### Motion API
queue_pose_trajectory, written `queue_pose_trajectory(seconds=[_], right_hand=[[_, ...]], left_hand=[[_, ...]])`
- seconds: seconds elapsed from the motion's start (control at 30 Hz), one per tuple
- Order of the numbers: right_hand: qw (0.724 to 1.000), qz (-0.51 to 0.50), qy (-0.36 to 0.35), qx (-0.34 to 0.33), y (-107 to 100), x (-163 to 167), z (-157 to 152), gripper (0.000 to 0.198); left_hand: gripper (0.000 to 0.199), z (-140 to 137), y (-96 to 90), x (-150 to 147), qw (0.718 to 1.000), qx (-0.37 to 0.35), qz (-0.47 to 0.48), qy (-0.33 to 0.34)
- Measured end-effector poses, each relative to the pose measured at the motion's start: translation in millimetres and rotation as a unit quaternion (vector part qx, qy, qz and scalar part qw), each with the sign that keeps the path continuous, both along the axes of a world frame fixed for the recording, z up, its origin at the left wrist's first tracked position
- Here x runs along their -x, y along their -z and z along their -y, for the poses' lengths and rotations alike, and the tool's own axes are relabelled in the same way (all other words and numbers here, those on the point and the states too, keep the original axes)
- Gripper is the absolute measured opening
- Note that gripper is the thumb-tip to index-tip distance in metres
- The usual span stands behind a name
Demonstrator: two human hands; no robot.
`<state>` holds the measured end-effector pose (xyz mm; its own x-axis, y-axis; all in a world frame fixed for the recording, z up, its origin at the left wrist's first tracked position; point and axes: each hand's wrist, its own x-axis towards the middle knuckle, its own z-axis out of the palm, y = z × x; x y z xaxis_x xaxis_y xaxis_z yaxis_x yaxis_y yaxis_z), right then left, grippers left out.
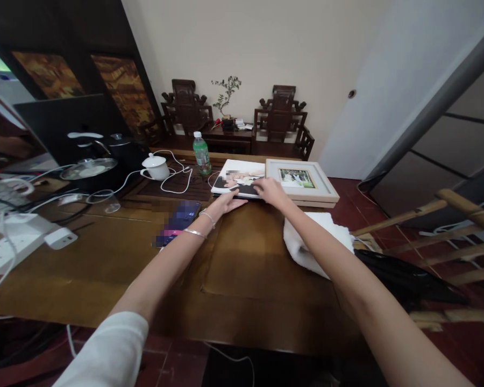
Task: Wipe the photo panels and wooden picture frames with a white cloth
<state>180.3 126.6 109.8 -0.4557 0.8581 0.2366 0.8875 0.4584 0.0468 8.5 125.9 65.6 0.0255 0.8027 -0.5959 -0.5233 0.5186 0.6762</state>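
A photo album [242, 171] with a picture on its white and black cover lies at the far side of the brown table. My left hand [228, 202] is at its near edge, thumb up against the cover and fingers stretched along below. Bent over the near right part of the album, my right hand [271, 191] has its fingers closed at the edge; the fingertips are partly hidden. Just right of the album, a light wooden picture frame [331, 195] holds a small photo, and my right hand overlaps its left side in view.
A phone [179, 220] lies left of my left forearm. A white towel [306, 247] sits under my right forearm. Beyond stand a green-labelled bottle [201, 154] and a lidded white cup [156, 167]. Cables and a power strip [14, 242] cover the left side.
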Motion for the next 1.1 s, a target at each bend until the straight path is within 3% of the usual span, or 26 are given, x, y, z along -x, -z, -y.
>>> queue_pose_trajectory(seconds=[0.13,0.2,0.27,0.33,0.43,0.6,0.9,1.1], right_hand=[[0.984,-0.075,0.155,-0.042,-20,-59,-15,0.044],[0.937,-0.196,0.285,-0.056,-21,-97,-17,0.038],[0.872,-0.264,0.411,-0.037,-14,-133,-16,0.045],[0.839,-0.287,0.463,-0.004,-4,-162,-14,0.051],[0.82,-0.314,0.476,0.048,12,-187,-14,0.046],[0.814,-0.339,0.466,0.077,23,-195,-24,0.038],[0.831,-0.325,0.445,0.081,23,-197,-29,0.034],[0.841,-0.3,0.438,0.101,21,-198,-30,0.037]], left_hand=[[0.037,-5,-0.3,4,1.0,0.01,-0.019,0.013],[0.04,-6,1.1,7,0.999,0.014,-0.031,0.019],[0.046,-6,3.2,9,0.998,0.015,-0.047,0.025],[0.053,-5,5.6,11,0.997,0.012,-0.068,0.027],[0.06,-1,8.1,11,0.994,-0.002,-0.106,0.025],[0.059,5,7.4,5,0.986,-0.028,-0.163,0.017],[0.052,7,12.3,-4,0.964,-0.067,-0.258,0.013],[0.042,10,1.4,6,0.933,-0.076,-0.346,0.067]])
